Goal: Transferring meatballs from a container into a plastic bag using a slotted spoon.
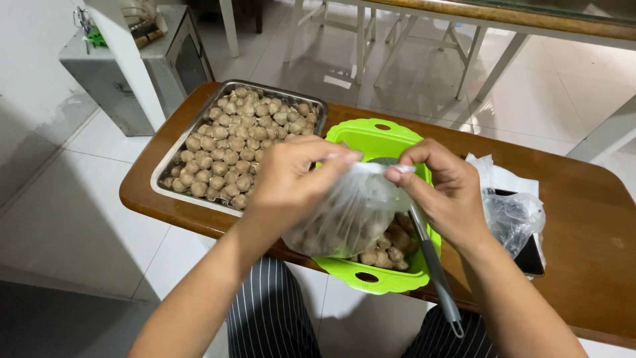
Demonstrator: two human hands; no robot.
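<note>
Bag (344, 222): clear plastic, filled w/ brown balls, hangs between my hands just above the green basket, near edge of table.
L hand (288, 179): fingers pinched on the bag's left top edge. Grasping, not loose.
R hand (447, 189): thumb + forefinger nipped on the right top edge, other fingers curled.
Why held so: I'd say 2 hands on the neck keep the mouth gathered & the weight hanging straight, so nothing rolls out; kept over the basket so a drop would land in it.
Basket (381, 136): 1, lime green, slot handles far & near, centre of table; more balls inside at the near right.
Scoop (434, 265): 1, grey handle, head in the basket, handle sticking out past the near table edge. Looks parked there within R hand's reach.
Tray (173, 154): 1, steel, left of basket, touching or nearly so; heaped w/ balls, too many to count.
Spare bags (513, 215): crumpled clear pile right of basket, count can't tell; dark flat thing under it, mostly hidden.
Table (583, 252): 1, brown wood, rounded corners.
Far: white table legs on tiled floor, grey cabinet (126, 73) far left.
</note>
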